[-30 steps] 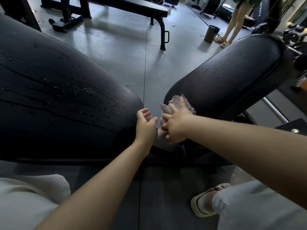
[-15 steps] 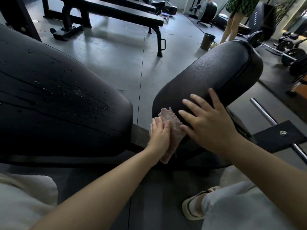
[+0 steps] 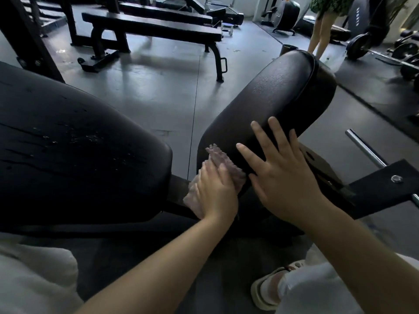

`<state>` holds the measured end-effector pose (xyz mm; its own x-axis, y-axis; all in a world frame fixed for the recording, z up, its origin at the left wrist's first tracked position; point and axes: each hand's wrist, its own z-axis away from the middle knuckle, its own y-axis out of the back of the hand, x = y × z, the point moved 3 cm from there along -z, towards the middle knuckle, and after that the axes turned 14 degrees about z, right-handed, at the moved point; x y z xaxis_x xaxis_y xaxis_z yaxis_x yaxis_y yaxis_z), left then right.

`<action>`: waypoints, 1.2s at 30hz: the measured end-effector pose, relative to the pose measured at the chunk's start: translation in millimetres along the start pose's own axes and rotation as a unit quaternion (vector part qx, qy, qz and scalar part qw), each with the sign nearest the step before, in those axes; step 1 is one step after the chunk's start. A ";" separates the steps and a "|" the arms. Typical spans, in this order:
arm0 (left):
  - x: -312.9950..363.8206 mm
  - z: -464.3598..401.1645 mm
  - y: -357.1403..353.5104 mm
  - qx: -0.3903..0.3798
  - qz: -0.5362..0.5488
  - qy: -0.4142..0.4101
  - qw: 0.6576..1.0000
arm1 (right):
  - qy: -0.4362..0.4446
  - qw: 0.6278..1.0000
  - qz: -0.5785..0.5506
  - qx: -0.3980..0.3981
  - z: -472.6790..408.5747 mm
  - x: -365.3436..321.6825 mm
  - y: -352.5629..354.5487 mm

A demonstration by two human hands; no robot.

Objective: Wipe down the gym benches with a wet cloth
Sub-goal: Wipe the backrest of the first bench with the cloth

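The left hand [image 3: 215, 191] lies flat with straight fingers on a pale pink textured cloth [image 3: 221, 158], pressing it against the near, lower end of the right bench pad [image 3: 278, 91], a black padded cushion that tilts up and away toward the right. The cloth drapes over that near edge, one ruffled corner sticking up past the fingertips and another part hanging down below the wrist beside the dark metal frame [image 3: 179, 184] that joins the two pads. The right hand [image 3: 285, 177] is spread wide, fingers straight and apart, palm resting on the same pad just to the right of the cloth; it grasps nothing. The large left bench pad [image 3: 79, 143] fills the left side, its black surface marked with water droplets and wet streaks. A chrome bar [image 3: 365, 148] runs out from under a black steel bracket [image 3: 385, 184] with a bolt at the far right. Across the grey rubber floor [image 3: 158, 94] stands a flat bench [image 3: 152, 26] with a black frame. Another person's bare legs [image 3: 317, 32] show at the top right, near weight plates [image 3: 360, 46]. A sandalled foot [image 3: 269, 288] shows at the bottom.
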<state>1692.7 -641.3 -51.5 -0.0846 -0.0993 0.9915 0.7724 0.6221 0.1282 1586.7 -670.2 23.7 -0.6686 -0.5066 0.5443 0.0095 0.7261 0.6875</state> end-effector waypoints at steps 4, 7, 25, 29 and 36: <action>36.3 11.1 -9.2 -0.055 -0.046 -0.087 0.994 | -0.046 0.996 -0.069 0.035 0.1 -0.3 5.0; 71.9 -13.1 -19.5 -0.093 -0.052 -0.089 0.990 | -0.114 0.990 -0.048 0.066 -4.7 5.2 14.4; 77.8 -27.3 -32.6 -0.132 -0.141 -0.455 0.869 | -0.234 0.971 -0.022 0.034 0.9 28.0 8.9; 44.2 -27.9 -25.0 -0.101 -0.176 -0.472 0.858 | -0.223 0.974 -0.024 0.021 4.0 20.1 7.8; -7.4 -22.6 -0.2 -0.122 -0.170 -0.398 0.893 | -0.174 0.984 -0.017 -0.013 15.5 -8.3 1.5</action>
<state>1707.4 -658.2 -59.4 -0.6859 0.3931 0.6124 0.7231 0.4631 0.5126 1580.7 -657.7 12.7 -0.8834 -0.3368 0.3258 -0.0012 0.6968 0.7173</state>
